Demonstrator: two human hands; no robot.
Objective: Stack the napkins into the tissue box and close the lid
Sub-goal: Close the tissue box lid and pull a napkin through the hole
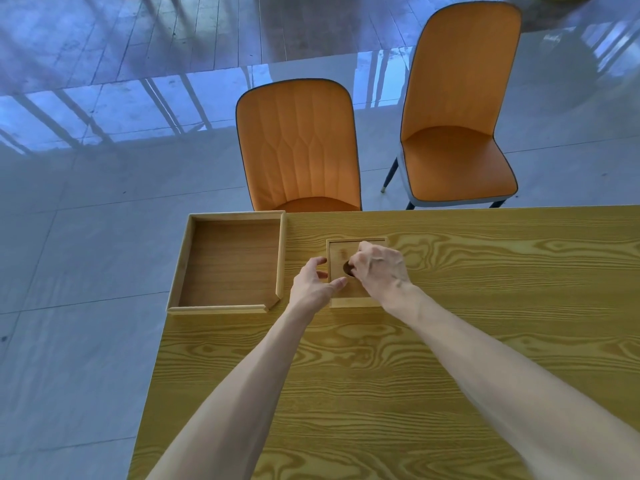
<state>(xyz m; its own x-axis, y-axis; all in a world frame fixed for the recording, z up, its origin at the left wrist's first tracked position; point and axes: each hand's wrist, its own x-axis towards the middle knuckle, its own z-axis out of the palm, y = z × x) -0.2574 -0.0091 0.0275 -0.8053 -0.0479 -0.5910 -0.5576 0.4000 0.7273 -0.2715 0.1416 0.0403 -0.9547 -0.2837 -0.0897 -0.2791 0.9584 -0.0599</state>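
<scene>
The tissue box sits on the bench with its lid on. The right hand has fingertips curled into the lid's opening; the left hand holds a spread grip against the box's left edge. Left of the box lies a wooden tray; beyond it stand two orange chairs.

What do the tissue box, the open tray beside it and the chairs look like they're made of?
Tissue box: light wood, maybe bamboo, smooth matte, fine straight grain. Tray: similar pale wood with a darker base, mitred rim. Chairs: orange padded upholstery, likely faux leather, with stitched seams, a slight sheen and dark piping.
</scene>
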